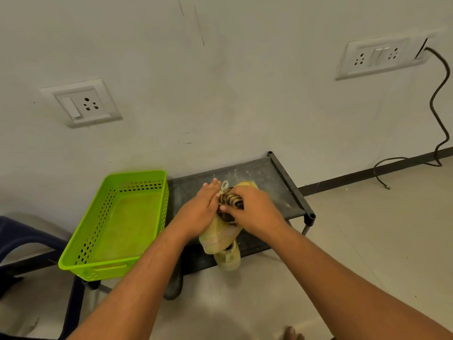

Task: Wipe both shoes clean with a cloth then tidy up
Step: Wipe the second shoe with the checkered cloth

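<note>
Head camera gives me a pale wall (220,82) across the upper half of the frame and a tiled floor (367,241) at lower right. A low black rack (264,173) stands against the wall at centre. A green basket (122,224) sits touching the rack's left end, and part of a blue chair (22,236) shows at the far left. Both my forearms reach in from the bottom. My left hand (201,209) lies along the side of a yellowish shoe (218,238) at centre frame, over the rack, fingers straight and close together; I cannot tell where its thumb is. A second shoe (229,260) shows just below, at the rack's front edge. My right hand (255,209) has its fingers curled round a striped cloth (230,201) pressed on the top of the first shoe. One socket plate (82,103) is mid-left, a double socket plate (378,56) upper right, with a black cable (438,106) hanging beside it.
</note>
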